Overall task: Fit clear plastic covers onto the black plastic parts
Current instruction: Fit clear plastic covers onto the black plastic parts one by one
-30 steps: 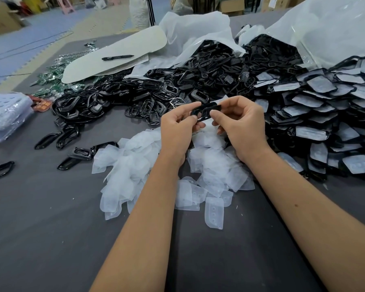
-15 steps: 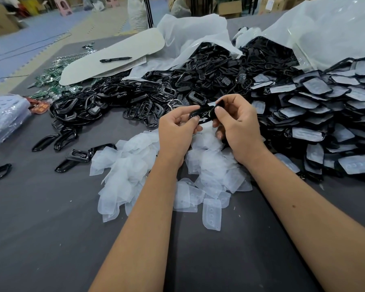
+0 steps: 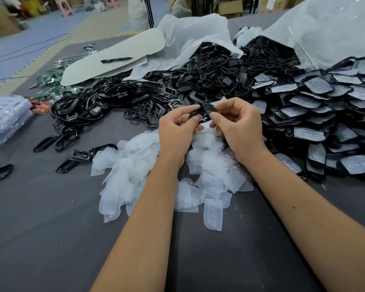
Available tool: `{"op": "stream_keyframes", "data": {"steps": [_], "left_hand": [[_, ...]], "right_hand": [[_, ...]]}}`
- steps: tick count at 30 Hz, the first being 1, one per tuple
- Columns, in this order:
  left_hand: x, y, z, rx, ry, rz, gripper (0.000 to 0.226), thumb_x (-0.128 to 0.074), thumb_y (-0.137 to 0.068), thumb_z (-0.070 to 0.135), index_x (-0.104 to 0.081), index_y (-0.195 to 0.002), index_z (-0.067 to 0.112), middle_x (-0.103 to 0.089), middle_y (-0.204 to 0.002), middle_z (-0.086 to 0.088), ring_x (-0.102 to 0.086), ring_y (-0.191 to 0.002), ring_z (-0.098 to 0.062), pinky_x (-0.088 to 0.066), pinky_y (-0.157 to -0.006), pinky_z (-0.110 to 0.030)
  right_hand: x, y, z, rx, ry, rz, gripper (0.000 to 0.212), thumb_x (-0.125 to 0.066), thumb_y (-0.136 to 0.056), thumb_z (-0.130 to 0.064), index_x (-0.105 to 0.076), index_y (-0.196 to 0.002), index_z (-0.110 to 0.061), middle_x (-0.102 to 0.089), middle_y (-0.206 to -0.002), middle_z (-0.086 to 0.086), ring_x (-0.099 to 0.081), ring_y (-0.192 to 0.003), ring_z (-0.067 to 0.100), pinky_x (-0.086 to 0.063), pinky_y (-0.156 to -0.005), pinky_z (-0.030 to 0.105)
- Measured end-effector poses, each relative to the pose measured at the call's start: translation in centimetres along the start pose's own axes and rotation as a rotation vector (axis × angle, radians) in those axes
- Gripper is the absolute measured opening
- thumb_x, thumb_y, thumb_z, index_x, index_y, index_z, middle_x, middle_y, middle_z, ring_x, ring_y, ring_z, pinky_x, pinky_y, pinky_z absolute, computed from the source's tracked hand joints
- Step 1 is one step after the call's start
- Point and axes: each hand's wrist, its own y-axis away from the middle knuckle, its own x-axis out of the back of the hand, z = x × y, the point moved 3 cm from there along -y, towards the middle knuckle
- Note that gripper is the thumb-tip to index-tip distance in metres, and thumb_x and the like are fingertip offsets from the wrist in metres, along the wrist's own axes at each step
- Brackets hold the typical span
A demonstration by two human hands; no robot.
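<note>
Both hands are raised over the middle of the grey counter [image 3: 40,239], pinching one black plastic part [image 3: 200,112] between them: the left hand [image 3: 177,131] grips its left end with thumb and forefinger, the right hand [image 3: 238,127] its right end. Whether a clear cover is on it cannot be told. A heap of loose clear plastic covers [image 3: 135,165] lies just below the hands. Bare black parts [image 3: 156,93] are piled behind, and covered parts [image 3: 325,114] are stacked toward the right edge.
</note>
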Motion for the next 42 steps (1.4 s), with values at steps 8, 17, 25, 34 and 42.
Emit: {"op": "stream_keyframes", "data": {"steps": [8,17,25,34,42], "left_hand": [[0.07,-0.15,-0.24,0.042,0.054,-0.021,0.034,-0.054,-0.095,-0.006,-0.077,-0.113,0.009,-0.078,-0.085,-0.006,-0.069,-0.066,-0.013,-0.054,-0.065,-0.021],[-0.06,-0.09,-0.10,-0.086,-0.081,-0.051,0.024,-0.065,-0.092,-0.005,-0.078,-0.109,0.007,-0.071,-0.070,-0.005,-0.067,-0.061,-0.010,-0.054,-0.064,-0.021],[0.12,-0.08,-0.03,-0.073,0.024,-0.146,0.023,-0.069,-0.092,-0.006,-0.075,-0.114,0.001,-0.066,-0.064,-0.003,-0.059,-0.058,-0.009,-0.048,-0.060,-0.019],[0.05,-0.03,-0.06,0.025,0.182,-0.181,0.017,-0.066,-0.096,0.000,-0.077,-0.108,0.004,-0.066,-0.082,-0.016,-0.059,-0.063,-0.015,-0.049,-0.062,-0.020],[0.29,-0.17,-0.14,0.096,0.286,-0.177,0.016,-0.069,-0.093,-0.002,-0.078,-0.101,0.008,-0.069,-0.078,-0.007,-0.058,-0.060,-0.014,-0.048,-0.058,-0.019]], "right_hand": [[-0.02,-0.07,0.25,0.014,0.040,0.007,0.016,-0.073,-0.091,-0.002,-0.078,-0.090,-0.017,-0.074,-0.071,0.002,-0.067,-0.058,0.010,-0.051,-0.053,0.022],[-0.30,0.06,-0.09,0.111,0.249,0.003,0.015,-0.074,-0.091,-0.002,-0.081,-0.095,-0.014,-0.076,-0.084,-0.003,-0.072,-0.068,0.008,-0.058,-0.062,0.023],[0.13,0.18,-0.33,0.093,0.278,0.075,0.025,-0.082,-0.088,-0.017,-0.071,-0.111,-0.014,-0.069,-0.090,0.003,-0.068,-0.072,0.019,-0.059,-0.069,0.035],[0.21,0.07,-0.34,-0.098,-0.052,-0.047,0.008,-0.076,-0.092,-0.002,-0.073,-0.099,-0.002,-0.069,-0.069,0.003,-0.061,-0.051,0.007,-0.046,-0.046,0.020],[0.10,-0.05,-0.26,-0.108,-0.162,-0.104,0.010,-0.075,-0.090,0.005,-0.073,-0.096,-0.003,-0.063,-0.068,0.004,-0.060,-0.054,0.013,-0.046,-0.048,0.021]]}}
